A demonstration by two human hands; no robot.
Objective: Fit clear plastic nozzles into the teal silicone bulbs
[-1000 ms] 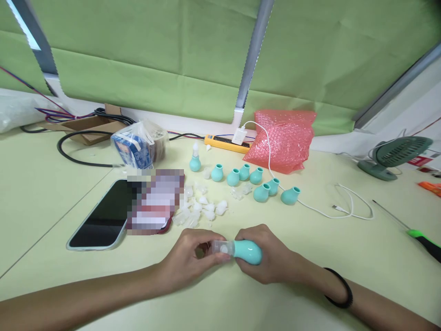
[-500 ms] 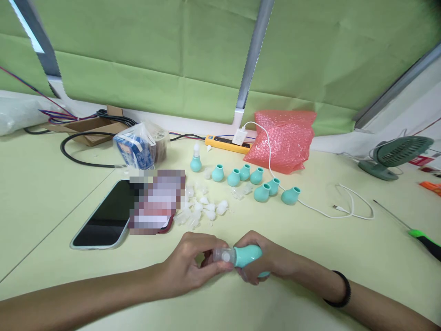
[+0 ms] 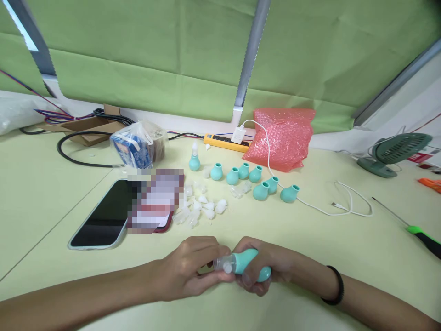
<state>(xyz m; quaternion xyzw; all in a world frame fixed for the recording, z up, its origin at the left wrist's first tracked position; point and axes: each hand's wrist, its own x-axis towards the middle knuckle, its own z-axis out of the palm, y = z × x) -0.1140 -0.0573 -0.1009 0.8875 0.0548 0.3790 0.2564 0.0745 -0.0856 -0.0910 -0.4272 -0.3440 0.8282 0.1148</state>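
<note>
My right hand (image 3: 260, 266) is wrapped round a teal rubber bulb (image 3: 245, 260), its neck pointing left. A clear plastic tube (image 3: 220, 263) is fitted at the bulb's mouth, with a small pale disc inside or on it. Pinching that tube from the left are the thumb and fingers of my left hand (image 3: 196, 266). Beyond the hands lie loose clear tubes and white cone tips (image 3: 203, 207). Several empty teal bulbs (image 3: 261, 190) stand further back. An assembled bulb with tube and white tip (image 3: 195, 158) is upright behind them.
Two phones, one black-screened (image 3: 103, 216) and one in a red case (image 3: 156, 202), lie at left. A wrapped blue packet (image 3: 132, 145), a yellow power strip (image 3: 225, 143) and red bubble wrap (image 3: 280, 138) sit behind. A white cable (image 3: 327, 214), screwdriver (image 3: 418, 232) and fan (image 3: 396, 149) are at right.
The bulb and tube have tilted slightly, the bulb's rounded end lower now. My right fingers have shifted on the bulb. Both hands still grip the pieces, and the view has moved a little.
</note>
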